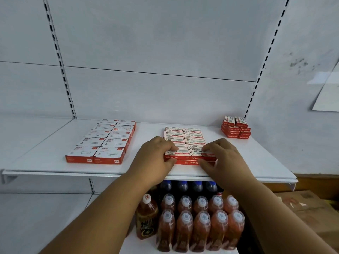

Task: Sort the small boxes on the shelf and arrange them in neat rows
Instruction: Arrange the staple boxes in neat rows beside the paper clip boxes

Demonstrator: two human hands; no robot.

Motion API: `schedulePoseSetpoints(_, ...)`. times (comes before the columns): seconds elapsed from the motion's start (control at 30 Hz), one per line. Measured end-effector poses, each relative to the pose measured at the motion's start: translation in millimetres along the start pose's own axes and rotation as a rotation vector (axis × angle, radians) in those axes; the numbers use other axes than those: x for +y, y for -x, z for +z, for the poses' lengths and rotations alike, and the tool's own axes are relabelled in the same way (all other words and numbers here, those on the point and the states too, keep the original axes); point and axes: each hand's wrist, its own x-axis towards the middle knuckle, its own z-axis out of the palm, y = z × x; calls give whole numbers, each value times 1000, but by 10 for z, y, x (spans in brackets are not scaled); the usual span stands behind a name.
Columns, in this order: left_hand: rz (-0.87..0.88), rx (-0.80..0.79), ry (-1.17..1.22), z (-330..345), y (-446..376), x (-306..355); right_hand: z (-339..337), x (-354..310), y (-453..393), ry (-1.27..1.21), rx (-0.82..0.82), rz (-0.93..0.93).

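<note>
Two hands are pressing on the front pair of staple boxes [189, 153] in the shelf's [55, 162] middle block: left hand [156, 154] on its left end, right hand [222, 156] on its right, fingers curled over the tops, thumbs at the front faces. The boxes' long axes are running left-right (labels reading "wengu", "24/6").

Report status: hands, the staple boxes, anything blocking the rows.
Both hands on the front pair of the middle staple-box block: left hand, right hand, squaring them. Paper-clip boxes already in rows, small stack far right unsorted. Nothing blocking.
</note>
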Motion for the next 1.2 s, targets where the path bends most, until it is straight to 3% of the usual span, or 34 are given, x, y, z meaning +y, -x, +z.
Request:
schedulePoseSetpoints(0.17, -15, 2, -3, -6, 5, 17, 1, 11, 7, 5, 17, -36)
schedulePoseSetpoints(0.43, 22, 38, -217, 2, -1, 153, -103, 0, -24, 87, -28, -69)
schedulePoseSetpoints(0.63, 106, 123, -327, 11, -79, 387, -233, 56, -91, 62, 72, -73)
schedulePoseSetpoints(0.93, 143, 31, -300, 264, -506, 863, -425, 607, -308, -19, 191, -40)
schedulePoseSetpoints(1.1, 88, -20, -268, 525, -991, 1227, -597, 1157, -542, -50, 125, 80)
schedulePoseSetpoints(1.2, 2, -73, -198, 736, -1325, 1419, -663, 1448, -727, -55, 3, 148)
